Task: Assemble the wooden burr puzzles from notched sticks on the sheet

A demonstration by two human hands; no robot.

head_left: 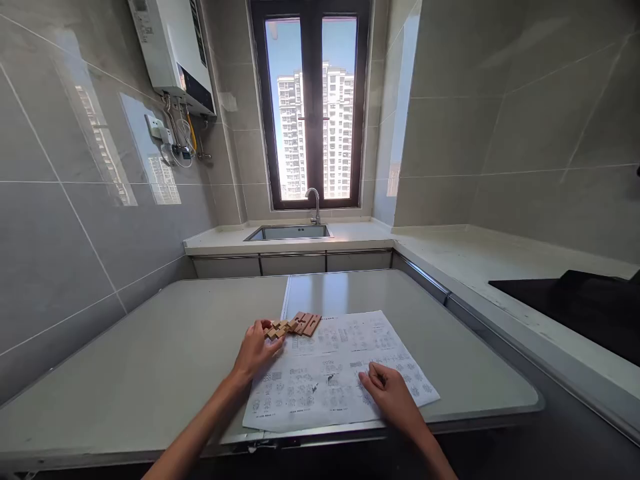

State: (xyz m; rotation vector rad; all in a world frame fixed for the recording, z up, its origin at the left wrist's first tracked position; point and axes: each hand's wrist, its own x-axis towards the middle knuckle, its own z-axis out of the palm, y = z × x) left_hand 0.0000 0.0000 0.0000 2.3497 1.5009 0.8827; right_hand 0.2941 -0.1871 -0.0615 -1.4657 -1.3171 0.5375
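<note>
Several notched wooden puzzle pieces [296,325] lie side by side on a grey folding table [150,360], at the top left corner of a printed instruction sheet [340,367]. My left hand [255,348] reaches to the left end of the row, and its fingertips pinch the nearest wooden piece. My right hand [393,393] rests on the lower right part of the sheet with its fingers curled loosely downward; nothing shows in it.
A counter with a steel sink [290,232] and tap [315,203] runs under the window at the back. The counter continues along the right side with a black hob [575,307]. A wall-mounted water heater [173,50] hangs at the upper left. Tiled walls close both sides.
</note>
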